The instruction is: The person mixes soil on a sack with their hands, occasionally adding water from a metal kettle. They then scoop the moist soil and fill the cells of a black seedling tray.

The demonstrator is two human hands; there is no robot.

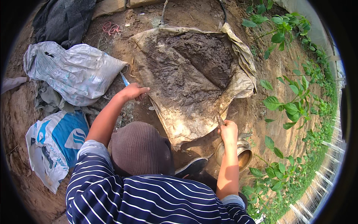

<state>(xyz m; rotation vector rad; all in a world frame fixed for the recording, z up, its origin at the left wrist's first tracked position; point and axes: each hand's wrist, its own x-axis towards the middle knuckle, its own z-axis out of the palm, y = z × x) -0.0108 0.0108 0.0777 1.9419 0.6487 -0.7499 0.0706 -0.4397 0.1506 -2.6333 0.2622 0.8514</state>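
Observation:
A stained woven sack sheet (190, 127) lies spread on the bare soil in front of me, with a heap of wet, dark mud (201, 53) on it. My left hand (135, 91) is at the sheet's left edge, fingers curled and thumb stretched over the border; whether it grips the cloth is hidden. At the near right corner, my right hand (228, 131) is closed on a muddy, bunched part of the sheet. Below that hand, partly behind my forearm, a brass-coloured metal pot (244, 156) with a spout lies tipped, its mouth turned toward the lower right.
Left of the sheet lie a white woven sack (75, 71), a blue-and-white printed bag (67, 140) and dark cloth (65, 21). A red cord (111, 28) rests farther off. Leafy green plants (292, 107) line the right side. Brown ribbed fabric (142, 148) blocks part of the near ground.

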